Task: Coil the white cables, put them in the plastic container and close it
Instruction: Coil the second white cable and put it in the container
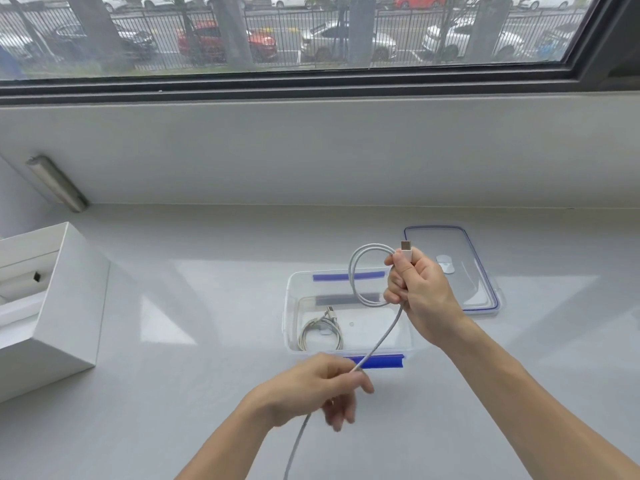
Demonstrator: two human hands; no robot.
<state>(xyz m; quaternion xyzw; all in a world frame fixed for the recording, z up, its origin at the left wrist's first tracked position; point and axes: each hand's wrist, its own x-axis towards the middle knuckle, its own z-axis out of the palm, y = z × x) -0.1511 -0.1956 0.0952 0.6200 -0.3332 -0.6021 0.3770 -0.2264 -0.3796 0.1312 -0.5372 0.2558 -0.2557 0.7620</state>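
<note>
The left hand (311, 386) is nearest the camera, low over the desk (173, 341), its fingers (360, 379) pinched narrowly on a white cable (377, 341) that passes between thumb and forefinger and trails down out of the bottom edge. From there the cable rises to the right hand (419, 289), whose fingers are closed around it; one loop hangs out to the left of that fist, and the USB plug (406, 249) sticks up above the thumb. Beneath the loop stands the open plastic container (289, 317) with blue clips, and a second coiled cable (320, 332) lies in its near left corner. The lid (481, 258) lies flat just right of the container. A white box (69, 296) sits well apart at the left.
</note>
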